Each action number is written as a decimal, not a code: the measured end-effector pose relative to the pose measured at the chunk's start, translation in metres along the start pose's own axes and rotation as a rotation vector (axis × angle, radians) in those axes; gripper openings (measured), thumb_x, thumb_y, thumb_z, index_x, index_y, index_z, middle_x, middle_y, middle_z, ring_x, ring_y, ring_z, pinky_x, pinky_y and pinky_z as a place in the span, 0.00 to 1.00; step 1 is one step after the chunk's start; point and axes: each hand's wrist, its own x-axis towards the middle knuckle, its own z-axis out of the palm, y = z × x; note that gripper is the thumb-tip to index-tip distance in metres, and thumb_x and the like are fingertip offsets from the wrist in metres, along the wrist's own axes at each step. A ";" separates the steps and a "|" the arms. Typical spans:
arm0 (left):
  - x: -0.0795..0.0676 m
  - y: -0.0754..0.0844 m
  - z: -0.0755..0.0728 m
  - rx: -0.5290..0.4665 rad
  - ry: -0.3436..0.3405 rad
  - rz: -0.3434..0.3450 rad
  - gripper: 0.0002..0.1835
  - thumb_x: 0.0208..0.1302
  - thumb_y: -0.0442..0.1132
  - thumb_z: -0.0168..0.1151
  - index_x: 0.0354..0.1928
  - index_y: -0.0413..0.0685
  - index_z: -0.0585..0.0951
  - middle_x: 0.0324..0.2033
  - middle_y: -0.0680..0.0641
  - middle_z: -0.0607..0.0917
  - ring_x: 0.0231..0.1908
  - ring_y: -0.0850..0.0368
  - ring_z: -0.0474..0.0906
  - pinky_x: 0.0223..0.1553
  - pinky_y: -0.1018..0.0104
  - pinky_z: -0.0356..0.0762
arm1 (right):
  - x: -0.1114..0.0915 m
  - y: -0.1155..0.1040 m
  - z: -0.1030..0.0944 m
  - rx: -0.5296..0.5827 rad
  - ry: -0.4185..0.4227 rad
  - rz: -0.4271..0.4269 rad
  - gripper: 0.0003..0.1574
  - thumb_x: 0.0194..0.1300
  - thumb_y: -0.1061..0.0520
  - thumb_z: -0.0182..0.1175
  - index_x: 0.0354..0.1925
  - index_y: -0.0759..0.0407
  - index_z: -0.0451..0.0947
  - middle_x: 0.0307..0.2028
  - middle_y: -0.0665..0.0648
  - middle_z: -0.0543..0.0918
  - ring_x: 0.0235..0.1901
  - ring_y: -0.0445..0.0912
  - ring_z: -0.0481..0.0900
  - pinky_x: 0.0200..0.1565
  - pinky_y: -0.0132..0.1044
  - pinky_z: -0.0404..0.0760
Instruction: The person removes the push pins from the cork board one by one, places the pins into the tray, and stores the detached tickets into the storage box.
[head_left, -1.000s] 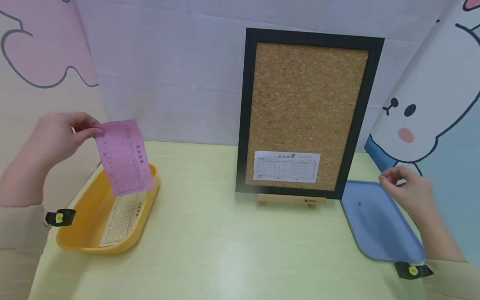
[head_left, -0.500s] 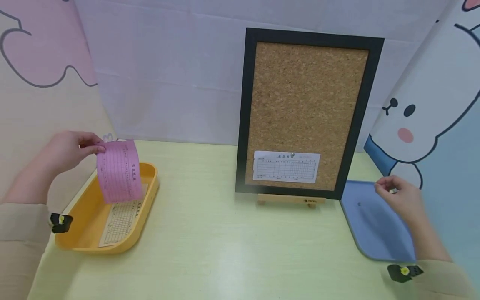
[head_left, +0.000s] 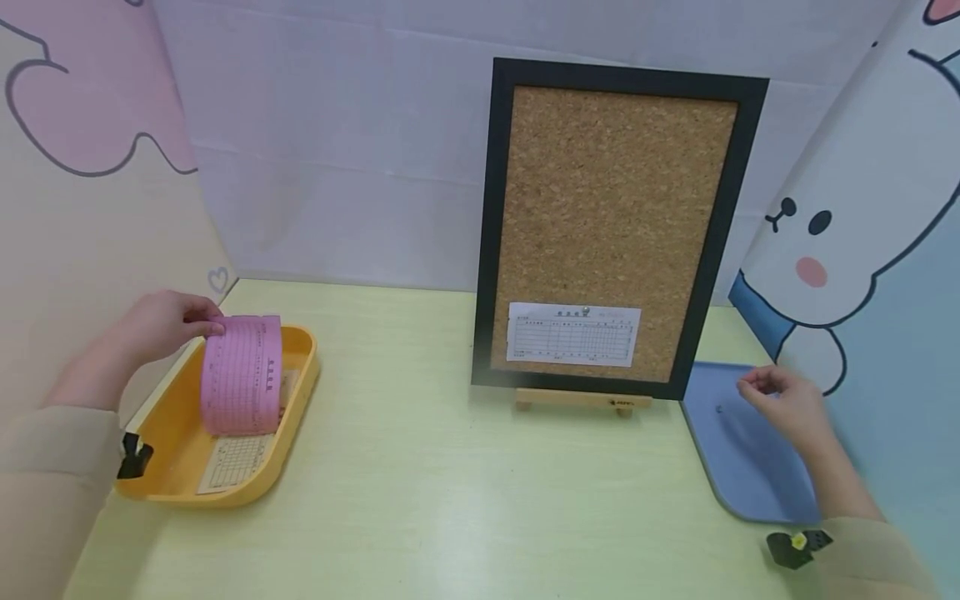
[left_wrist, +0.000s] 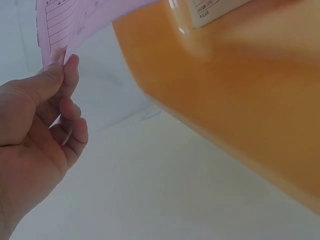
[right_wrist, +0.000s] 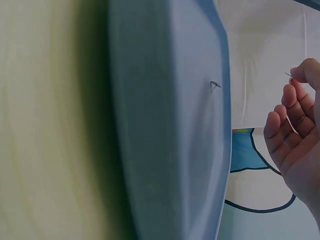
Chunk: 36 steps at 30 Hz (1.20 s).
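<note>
Pale lavender cloth (head_left: 337,150) backs a pale yellow-green tabletop (head_left: 420,467); directions take the tabletop's centre as the hub of a clock in the head view. At nine o'clock sits a yellow-orange plastic basin with rounded corners (head_left: 168,467), a cream printed form (head_left: 236,465) lying inside it. Above the basin hangs a pink printed paper slip (head_left: 242,379), its upper-left corner pinched between thumb and forefinger of the left hand (head_left: 168,325), the other fingers loosely curled. Whether the slip's lower end touches the basin cannot be told.

At one o'clock a black-framed cork board (head_left: 622,192) leans on a small wooden stand (head_left: 585,400), a white printed form (head_left: 573,337) fixed near its foot. At three o'clock lies a shallow blue tray (head_left: 738,475) bearing a small metal tack (right_wrist: 215,86). Over it the right hand (head_left: 783,408) appears to pinch a thin metal pin (right_wrist: 288,74) between thumb and forefinger.

Handling, as judged: the slip is probably very light and limp, since it bows into an arch from one corner; it should crease or tear easily. A flat pinch near both top corners would likely steady it. The pin, presumably stiff, slick and sharp, is best taken by its blunt end.
</note>
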 end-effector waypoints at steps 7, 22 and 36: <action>0.004 -0.007 0.013 -0.006 -0.034 -0.003 0.10 0.62 0.38 0.62 0.39 0.36 0.80 0.32 0.43 0.80 0.36 0.45 0.73 0.38 0.57 0.75 | -0.001 -0.013 -0.002 -0.031 -0.105 -0.024 0.15 0.63 0.53 0.60 0.38 0.66 0.77 0.32 0.60 0.80 0.29 0.35 0.69 0.26 0.28 0.70; 0.008 -0.008 0.030 0.006 -0.137 0.031 0.07 0.59 0.38 0.65 0.35 0.40 0.82 0.27 0.51 0.79 0.32 0.52 0.71 0.33 0.62 0.69 | 0.007 0.002 0.011 -0.063 -0.315 -0.095 0.13 0.62 0.56 0.61 0.38 0.67 0.77 0.30 0.56 0.80 0.26 0.37 0.70 0.27 0.31 0.71; 0.005 -0.007 0.043 -0.010 -0.149 0.059 0.05 0.58 0.36 0.66 0.35 0.42 0.83 0.28 0.50 0.80 0.34 0.52 0.73 0.37 0.61 0.73 | 0.017 0.016 0.022 -0.072 -0.354 -0.153 0.10 0.59 0.59 0.62 0.37 0.66 0.78 0.28 0.53 0.78 0.28 0.39 0.69 0.29 0.31 0.69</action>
